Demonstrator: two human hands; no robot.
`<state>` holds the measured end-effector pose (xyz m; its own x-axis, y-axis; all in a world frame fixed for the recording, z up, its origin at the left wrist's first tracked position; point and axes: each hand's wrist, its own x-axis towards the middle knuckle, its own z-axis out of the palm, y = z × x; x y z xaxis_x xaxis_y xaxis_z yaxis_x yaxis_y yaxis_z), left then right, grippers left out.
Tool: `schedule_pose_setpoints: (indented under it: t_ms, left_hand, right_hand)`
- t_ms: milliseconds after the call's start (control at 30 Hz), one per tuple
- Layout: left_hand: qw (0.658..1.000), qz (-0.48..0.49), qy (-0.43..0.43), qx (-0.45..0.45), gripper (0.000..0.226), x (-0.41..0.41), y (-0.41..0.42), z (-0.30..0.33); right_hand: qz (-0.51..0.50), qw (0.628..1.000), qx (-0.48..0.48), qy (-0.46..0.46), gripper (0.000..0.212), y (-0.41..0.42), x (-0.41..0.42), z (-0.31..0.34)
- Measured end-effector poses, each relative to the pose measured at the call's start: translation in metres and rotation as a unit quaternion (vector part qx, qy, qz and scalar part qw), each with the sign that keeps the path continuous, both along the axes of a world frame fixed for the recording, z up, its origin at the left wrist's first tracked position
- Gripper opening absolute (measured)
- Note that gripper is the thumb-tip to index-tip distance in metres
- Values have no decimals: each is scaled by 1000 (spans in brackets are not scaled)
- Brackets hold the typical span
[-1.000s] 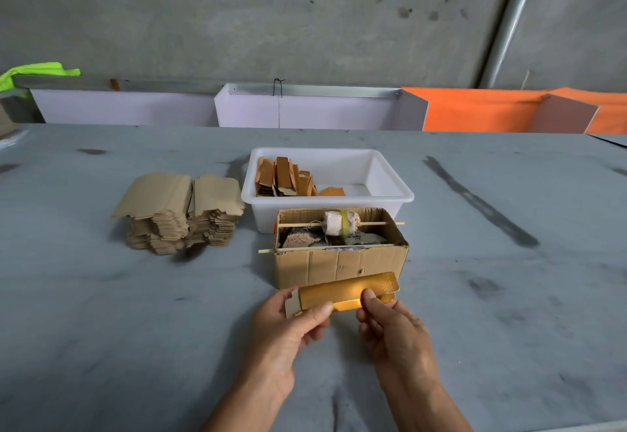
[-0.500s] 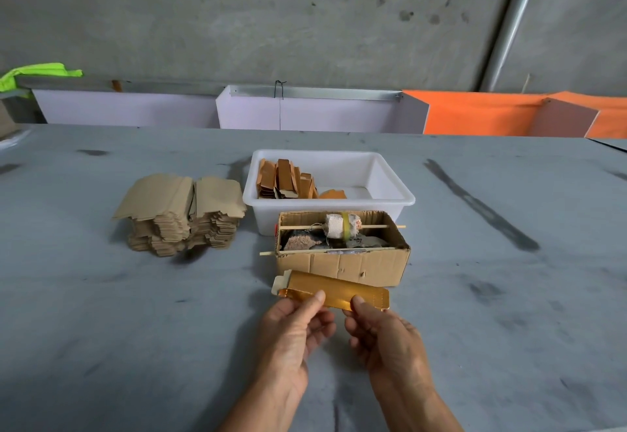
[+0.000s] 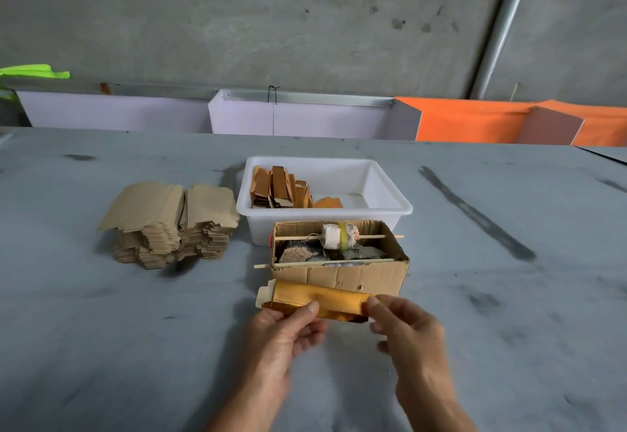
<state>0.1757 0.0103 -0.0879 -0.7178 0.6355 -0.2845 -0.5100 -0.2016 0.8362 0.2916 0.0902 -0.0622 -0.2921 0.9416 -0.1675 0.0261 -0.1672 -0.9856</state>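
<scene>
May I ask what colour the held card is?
The card is shiny gold; head view.

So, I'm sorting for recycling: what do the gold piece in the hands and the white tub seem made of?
The gold piece: likely foil-faced card, glossy; it glints and shows a pale card tab. The white tub: seemingly moulded plastic, smooth, slightly shiny, with a rolled rim.

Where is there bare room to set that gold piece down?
Bare table spreads right of the white tub and cardboard box, and left of the left hand gripping the gold piece, before the stack of blanks. Crowded: the centre, tub, box and stack close together.
</scene>
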Motion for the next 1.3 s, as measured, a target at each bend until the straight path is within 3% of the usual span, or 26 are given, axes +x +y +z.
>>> schedule_pose_setpoints:
  t_ms: [67, 167, 233, 333, 467, 833, 900, 1000, 1067, 1300]
  left_hand:
    - [1000, -4, 8, 1, 6, -1, 0, -2]
    - [1000, -12, 23, -9, 15, 0, 0, -4]
    - [999, -13, 32, -19, 23, 0, 0, -6]
    - [998, -19, 45, -25, 18, 0, 1, -7]
    - [998, -21, 53, -33, 12, 0, 1, -7]
    - [997, -34, 50, -49, 10, -1, -1, -3]
    - [997, -33, 51, -53, 11, -1, -1, -3]
    - [997, -31, 51, -53, 9, -1, -1, -2]
    - [997, -31, 48, -55, 10, -1, -1, -2]
    - [997, -30, 42, -59, 10, -1, -1, -2]
  right_hand:
    - [-37, 996, 80, -22, 7, 12, 4, 8]
    - [-8, 977, 199, -75, 16, 34, 1, 27]
    - [24, 948, 284, -140, 15, 47, -8, 44]
    - [73, 884, 370, -275, 11, 68, -28, 61]
    - [161, 817, 380, -403, 19, 86, -55, 65]
    - [241, 722, 337, -554, 29, 102, -82, 48]
    - [237, 726, 340, -549, 27, 102, -84, 44]
    - [218, 787, 295, -495, 24, 103, -84, 42]
    - [213, 809, 274, -475, 25, 103, -84, 43]
    - [186, 838, 235, -455, 29, 101, -86, 44]
